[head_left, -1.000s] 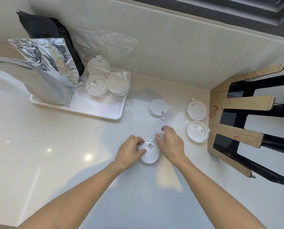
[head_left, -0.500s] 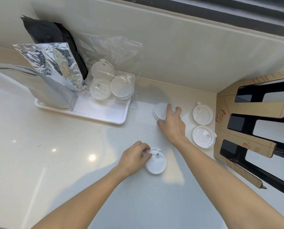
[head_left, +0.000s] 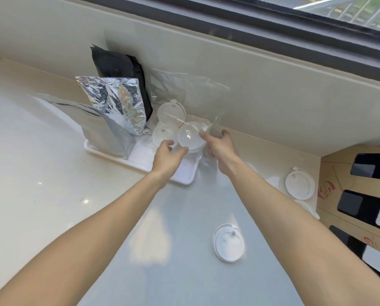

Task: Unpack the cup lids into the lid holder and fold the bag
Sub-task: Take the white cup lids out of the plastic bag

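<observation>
Both hands reach to the bag (head_left: 184, 96) of lids (head_left: 190, 136) on the tray (head_left: 184, 175). The left hand (head_left: 167, 154) and right hand (head_left: 220, 146) are open, fingers apart, holding nothing yet. A careless pull on the thin bag may spill lids off the tray.

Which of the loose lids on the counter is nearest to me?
The lone white lid between the forearms; the lids near the cardboard holder lie farther away.
</observation>
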